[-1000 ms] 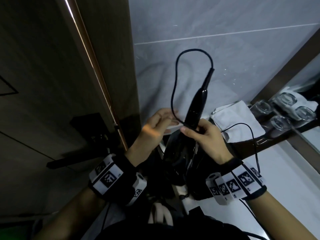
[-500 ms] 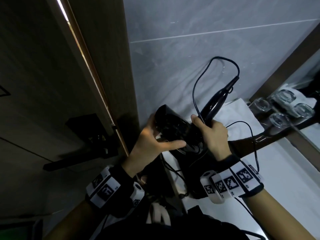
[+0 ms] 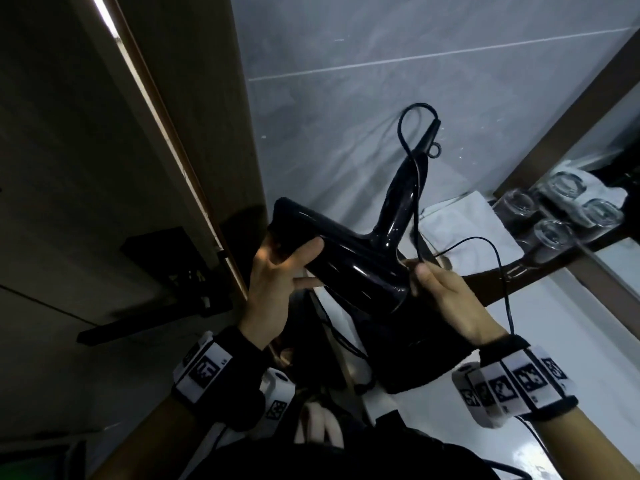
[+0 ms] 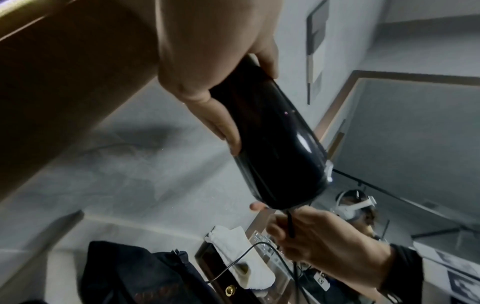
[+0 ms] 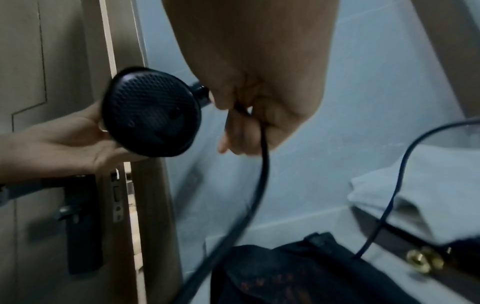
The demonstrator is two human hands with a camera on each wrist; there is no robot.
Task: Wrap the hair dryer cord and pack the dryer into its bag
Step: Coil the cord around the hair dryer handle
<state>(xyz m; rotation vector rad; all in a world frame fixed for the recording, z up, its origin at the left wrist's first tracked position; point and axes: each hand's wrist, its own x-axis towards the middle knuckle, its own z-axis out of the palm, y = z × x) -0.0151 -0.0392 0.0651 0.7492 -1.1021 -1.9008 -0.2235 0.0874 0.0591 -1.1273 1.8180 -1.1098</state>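
The glossy black hair dryer is held up in front of the tiled wall, barrel lying across and handle pointing up and right. My left hand grips the barrel near its nozzle end, thumb on one side and fingers on the other. My right hand pinches the black cord just beside the dryer's rear grille. The cord loops off the handle's tip, runs down through my right fingers and trails away below. The black bag lies under the dryer on the counter, also seen in both wrist views.
A folded white towel lies on a dark tray behind the bag. Several upturned glasses stand at the right beside a mirror. A wooden door with a dark handle is close on the left. The white counter runs to the right.
The dryer has swung round, so its barrel now lies across and more in view. My left hand moved to the nozzle end. My right hand left the handle and now pinches the cord.
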